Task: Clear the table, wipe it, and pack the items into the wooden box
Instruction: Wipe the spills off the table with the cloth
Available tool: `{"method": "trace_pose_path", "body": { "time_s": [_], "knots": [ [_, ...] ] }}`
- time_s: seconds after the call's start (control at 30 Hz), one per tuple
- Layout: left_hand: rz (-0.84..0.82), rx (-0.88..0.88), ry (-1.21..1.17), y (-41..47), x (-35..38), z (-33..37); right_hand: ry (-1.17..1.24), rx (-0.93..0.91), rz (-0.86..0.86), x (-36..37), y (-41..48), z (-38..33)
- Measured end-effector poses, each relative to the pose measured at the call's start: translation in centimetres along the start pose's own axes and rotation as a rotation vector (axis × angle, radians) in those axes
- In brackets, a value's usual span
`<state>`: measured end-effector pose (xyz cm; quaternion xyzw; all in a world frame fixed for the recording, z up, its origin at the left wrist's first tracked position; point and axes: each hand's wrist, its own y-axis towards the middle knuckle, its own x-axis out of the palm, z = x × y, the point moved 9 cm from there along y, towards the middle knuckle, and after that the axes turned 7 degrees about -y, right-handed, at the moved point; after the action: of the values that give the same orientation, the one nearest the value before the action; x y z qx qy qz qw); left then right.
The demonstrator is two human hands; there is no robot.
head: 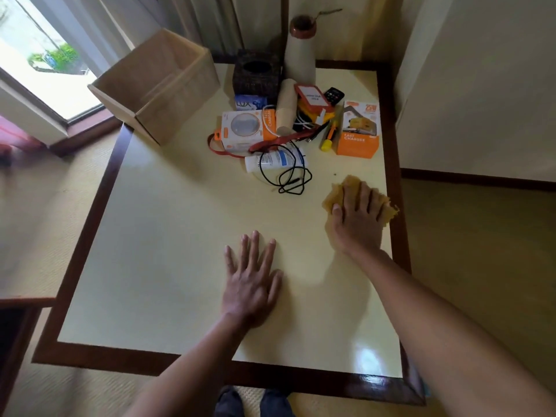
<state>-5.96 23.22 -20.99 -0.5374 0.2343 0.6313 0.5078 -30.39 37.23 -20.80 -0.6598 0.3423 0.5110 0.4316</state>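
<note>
The right hand (358, 216) lies flat, fingers spread, pressing a yellow cloth (355, 188) onto the table (168, 236) near its right edge, just in front of the orange charger box (358, 139). The left hand (251, 278) rests palm-down and wide open on bare tabletop, holding nothing. The wooden box (159, 82) stands open at the far left corner, well left of the charger box.

Window (45, 55), curtain (192, 19), carpeted floor (481, 251)
</note>
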Motion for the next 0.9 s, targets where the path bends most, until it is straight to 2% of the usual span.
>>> {"method": "trace_pose_path", "body": {
  "time_s": [0.07, 0.17, 0.23, 0.3, 0.43, 0.53, 0.6, 0.73, 0.8, 0.9],
  "knots": [
    [-0.008, -0.002, 0.009, 0.0, 0.1, 0.0, -0.040, -0.093, -0.025, 0.4, -0.4, -3.0],
    [-0.016, -0.002, 0.011, -0.1, 0.1, 0.0, -0.078, -0.408, -0.055, 1.4, -4.8, -7.2],
    [-0.017, 0.004, 0.011, -0.1, 0.2, 0.1, -0.142, -0.597, -0.065, 1.7, -7.5, -7.2],
    [-0.021, 0.002, 0.009, -0.1, 0.2, 0.0, -0.159, -0.671, -0.074, 1.4, -7.2, -5.3],
    [-0.034, -0.001, 0.016, 0.0, 0.5, -0.1, -0.088, -0.425, -0.045, -0.8, -0.1, -0.4],
    [-0.024, 0.000, 0.011, 0.1, 0.5, -0.2, -0.068, -0.213, -0.024, -0.8, 2.8, -1.2],
    [-0.022, 0.002, 0.012, 0.1, 0.6, -0.3, -0.067, -0.223, -0.023, -0.4, 2.4, -4.0],
    [-0.012, 0.011, 0.010, 0.3, 0.3, -0.1, -0.049, -0.434, -0.018, -0.6, 1.3, -6.0],
    [-0.008, 0.009, 0.011, 0.4, 0.3, -0.1, -0.042, -0.386, -0.003, -0.7, 1.6, -3.7],
    [-0.002, 0.007, 0.009, 0.3, 0.5, -0.3, -0.049, -0.194, 0.041, -0.7, 0.1, 1.4]
  ]
}}
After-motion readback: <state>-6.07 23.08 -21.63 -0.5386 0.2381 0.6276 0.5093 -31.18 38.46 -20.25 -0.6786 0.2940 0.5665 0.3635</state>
